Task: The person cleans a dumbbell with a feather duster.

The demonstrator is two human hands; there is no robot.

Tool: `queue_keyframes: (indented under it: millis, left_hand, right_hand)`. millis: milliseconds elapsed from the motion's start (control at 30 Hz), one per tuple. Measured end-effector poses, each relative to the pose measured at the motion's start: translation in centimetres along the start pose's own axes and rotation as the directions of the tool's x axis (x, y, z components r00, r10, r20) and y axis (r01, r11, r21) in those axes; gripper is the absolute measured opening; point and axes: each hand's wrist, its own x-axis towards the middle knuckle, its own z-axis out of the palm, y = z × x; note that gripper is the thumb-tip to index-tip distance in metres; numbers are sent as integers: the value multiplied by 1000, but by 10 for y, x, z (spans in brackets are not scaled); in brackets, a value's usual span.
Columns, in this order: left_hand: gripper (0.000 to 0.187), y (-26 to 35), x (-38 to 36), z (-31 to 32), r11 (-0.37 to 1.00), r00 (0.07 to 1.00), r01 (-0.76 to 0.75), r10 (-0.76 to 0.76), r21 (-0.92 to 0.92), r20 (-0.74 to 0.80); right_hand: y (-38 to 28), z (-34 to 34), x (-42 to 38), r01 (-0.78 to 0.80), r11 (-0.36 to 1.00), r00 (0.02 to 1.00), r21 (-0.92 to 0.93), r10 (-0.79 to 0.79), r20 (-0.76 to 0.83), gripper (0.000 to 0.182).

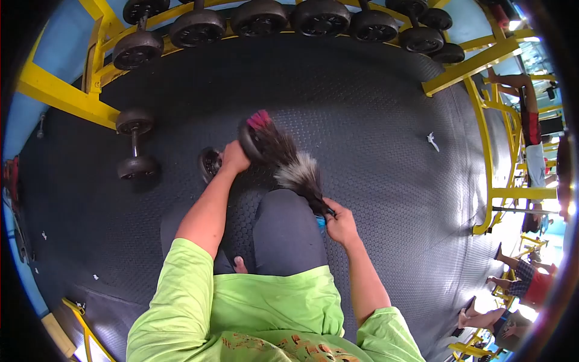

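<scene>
My left hand [234,158] is wrapped round the handle of a dark dumbbell [208,164], whose two round heads show on either side of my fist. In my right hand [341,224] is the handle end of a feather duster [295,172] with dark, whitish and pink-tipped feathers. Its pink tip lies against the dumbbell's far head, and the feathers partly cover that head. A bit of blue shows beside my right fingers, on or near the duster's handle. The duster looks slightly blurred.
Another dumbbell [135,145] stands on the black rubber floor [374,163] to the left. Several dumbbells [319,18] line a yellow rack [66,99] at the far side. Yellow frames [482,157] and people [534,283] are at the right. A white scrap [432,142] lies on the floor.
</scene>
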Motion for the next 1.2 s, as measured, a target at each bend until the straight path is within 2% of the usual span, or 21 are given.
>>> queue_keyframes:
  millis: [33, 67, 100, 133, 167, 233, 300, 333, 400, 433, 467, 533, 667, 733, 767, 867, 967, 1000, 1033, 1133, 1200]
  left_hand:
    - [47, -4, 4, -8, 998, 999, -26, 23, -53, -43]
    - [49, -15, 4, -18, 965, 975, -219, 214, -141, -54]
    - [49, -33, 12, -9, 968, 977, -211, 204, -137, -58]
    - [52, -57, 30, 10, 924, 894, -366, 381, 107, -236]
    - [56, -71, 43, 15, 818, 743, -444, 565, 367, -359]
    - [51, -61, 35, 13, 902, 778, -424, 408, 80, -478]
    - [53, -64, 38, 14, 958, 941, -284, 275, -21, -200]
    - [53, -64, 32, 15, 962, 944, -271, 258, -36, -204]
    - [54, -52, 26, 12, 893, 898, -358, 410, 273, -162]
    - [61, -56, 22, 22, 871, 901, -371, 422, 322, -101]
    - [65, -83, 49, 55, 888, 860, -455, 457, 62, -227]
    - [76, -87, 50, 66, 832, 894, -446, 397, -331, -207]
    - [75, -84, 36, 42, 880, 871, -471, 453, -59, -192]
    - [75, -84, 33, 36, 882, 866, -472, 461, -8, -193]
    - [75, -84, 33, 34, 882, 863, -472, 464, 11, -200]
    - [74, -86, 31, 34, 879, 856, -476, 470, 28, -218]
    - [73, -85, 28, 29, 871, 848, -487, 488, 60, -206]
    - [73, -84, 26, 25, 869, 845, -490, 494, 73, -205]
    - [73, -82, 24, 23, 865, 841, -494, 500, 86, -204]
    - [72, -90, 29, 29, 853, 827, -507, 522, 124, -209]
    - [67, -119, 49, 52, 819, 799, -533, 570, 212, -193]
  right_hand:
    - [-4, -1, 4, 3, 1000, 1000, 7, -4, 6, 45]
    - [-6, -1, 7, 69, 998, 997, 10, -69, -24, 45]
    - [-11, 0, 9, 137, 990, 989, 10, -137, -52, 45]
    - [-24, -3, 10, 146, 989, 987, 2, -146, -62, 46]
    - [-37, -3, 15, 167, 986, 985, -1, -167, -54, 46]
    - [-59, -1, 25, 180, 984, 983, -9, -180, -19, 46]
    - [-73, -3, 31, 199, 979, 980, -40, -198, 23, 47]
    - [-82, -4, 37, 234, 971, 972, -53, -231, 48, 47]
    - [-96, -6, 48, 213, 969, 976, -123, -205, 72, 45]
    - [-100, -5, 47, 173, 968, 983, -182, -158, 92, 42]
    - [-107, -5, 51, 181, 967, 981, -180, -164, 104, 42]
    - [-116, -7, 53, 172, 960, 985, -223, -164, 54, 44]
    - [-109, -11, 58, 292, 925, 955, -244, -270, 119, 49]
    - [-101, -18, 60, 420, 834, 905, -359, -355, 234, 52]
    - [-95, -21, 63, 431, 831, 899, -352, -364, 242, 52]
    - [-71, -27, 77, 390, 864, 920, -320, -376, 107, 55]
    - [-110, -12, 76, 299, 888, 954, -348, -266, 141, 54]
    - [-110, -4, 80, 388, 882, 922, -270, -366, 129, 53]
    - [-112, -4, 81, 391, 880, 921, -271, -371, 121, 53]
    - [-120, -13, 73, 370, 866, 929, -337, -348, 125, 52]
    - [-116, -30, 65, 364, 850, 929, -380, -301, 216, 51]
